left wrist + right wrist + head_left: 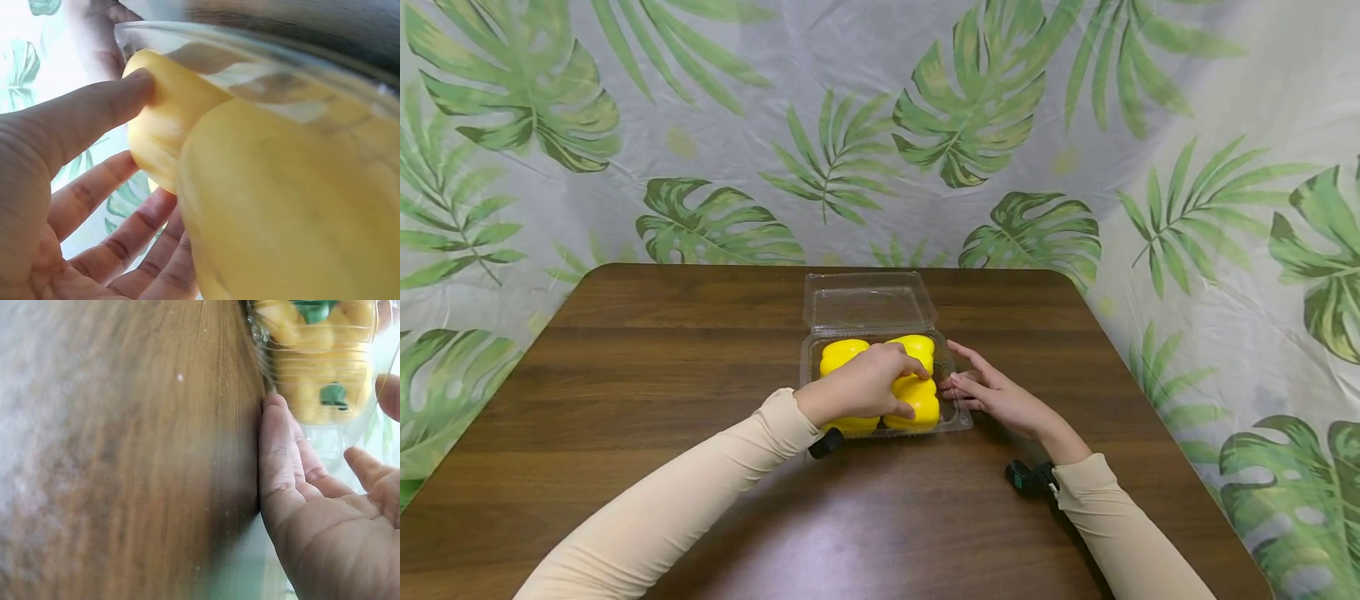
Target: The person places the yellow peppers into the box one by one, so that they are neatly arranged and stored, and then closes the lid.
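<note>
Yellow bell peppers sit in a clear plastic clamshell box (961, 422), in two rows. My left hand (867, 382) reaches over them and grips the front right bell pepper (923, 407). In the left wrist view the thumb presses one side of that pepper (159, 125), with fingers at its other side. Another pepper (269, 206) fills the foreground there. My right hand (1000, 398) is at the box's right side, fingers extended, fingertips right at the wall. Through the clear wall, the right wrist view shows green stems (333, 395).
The box's hinged clear lid (869, 307) lies folded back, away from me. Beneath is a dark brown wooden table (700, 375). A leaf-printed cloth (850, 100) hangs behind the table and along its sides. Each wrist wears a black band (1030, 477).
</note>
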A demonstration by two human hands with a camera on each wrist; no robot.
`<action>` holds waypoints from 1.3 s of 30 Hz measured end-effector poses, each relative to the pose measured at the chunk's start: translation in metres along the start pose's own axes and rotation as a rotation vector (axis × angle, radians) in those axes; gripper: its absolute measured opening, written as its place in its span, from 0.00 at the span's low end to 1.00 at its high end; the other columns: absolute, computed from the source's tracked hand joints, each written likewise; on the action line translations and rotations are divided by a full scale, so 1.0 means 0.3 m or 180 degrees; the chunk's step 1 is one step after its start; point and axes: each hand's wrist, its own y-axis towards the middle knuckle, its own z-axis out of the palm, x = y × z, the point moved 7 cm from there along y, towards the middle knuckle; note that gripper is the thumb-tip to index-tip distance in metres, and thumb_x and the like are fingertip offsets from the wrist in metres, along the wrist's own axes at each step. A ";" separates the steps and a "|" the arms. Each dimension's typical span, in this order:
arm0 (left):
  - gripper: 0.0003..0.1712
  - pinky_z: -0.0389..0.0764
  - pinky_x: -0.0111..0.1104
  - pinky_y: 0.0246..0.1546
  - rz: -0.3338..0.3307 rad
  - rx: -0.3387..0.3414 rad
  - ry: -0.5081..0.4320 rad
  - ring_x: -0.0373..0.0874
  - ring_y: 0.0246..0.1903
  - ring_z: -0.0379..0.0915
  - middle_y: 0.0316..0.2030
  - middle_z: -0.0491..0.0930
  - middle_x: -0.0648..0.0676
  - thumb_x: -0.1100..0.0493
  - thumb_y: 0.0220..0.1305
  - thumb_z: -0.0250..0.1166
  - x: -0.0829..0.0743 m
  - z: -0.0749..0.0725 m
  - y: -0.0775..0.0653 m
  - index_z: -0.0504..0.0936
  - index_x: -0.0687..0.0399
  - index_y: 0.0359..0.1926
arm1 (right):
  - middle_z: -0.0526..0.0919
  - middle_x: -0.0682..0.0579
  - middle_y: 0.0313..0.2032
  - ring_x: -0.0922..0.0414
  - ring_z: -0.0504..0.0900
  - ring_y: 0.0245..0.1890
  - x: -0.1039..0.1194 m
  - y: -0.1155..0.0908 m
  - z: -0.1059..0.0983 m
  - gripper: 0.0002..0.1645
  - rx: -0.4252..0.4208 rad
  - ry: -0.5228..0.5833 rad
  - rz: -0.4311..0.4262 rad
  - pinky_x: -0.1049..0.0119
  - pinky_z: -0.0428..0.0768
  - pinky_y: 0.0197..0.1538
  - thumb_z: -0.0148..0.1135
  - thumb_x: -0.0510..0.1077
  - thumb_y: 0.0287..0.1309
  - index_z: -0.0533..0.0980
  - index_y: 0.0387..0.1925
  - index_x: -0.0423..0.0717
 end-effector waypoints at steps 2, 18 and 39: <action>0.30 0.80 0.40 0.56 0.0001 -0.0018 0.0007 0.48 0.50 0.77 0.54 0.87 0.55 0.54 0.60 0.82 -0.002 0.001 0.001 0.87 0.53 0.63 | 0.75 0.31 0.70 0.38 0.79 0.69 0.000 0.002 0.000 0.42 -0.0005 0.0002 0.0003 0.51 0.80 0.70 0.47 0.55 0.86 0.40 0.88 0.63; 0.29 0.82 0.41 0.53 -0.0024 -0.0136 -0.0200 0.52 0.50 0.81 0.52 0.83 0.57 0.54 0.64 0.80 0.045 -0.028 -0.033 0.86 0.54 0.64 | 0.74 0.31 0.68 0.37 0.78 0.69 0.008 0.005 -0.002 0.43 0.0000 -0.0068 0.0012 0.52 0.82 0.69 0.47 0.54 0.86 0.40 0.88 0.60; 0.30 0.87 0.51 0.57 -0.0607 -0.1543 -0.0842 0.61 0.57 0.83 0.58 0.81 0.66 0.58 0.73 0.70 0.392 -0.212 -0.278 0.77 0.57 0.72 | 0.75 0.25 0.67 0.34 0.83 0.64 0.047 0.005 -0.050 0.40 -0.0016 -0.0440 -0.0236 0.45 0.84 0.65 0.46 0.46 0.87 0.42 0.87 0.43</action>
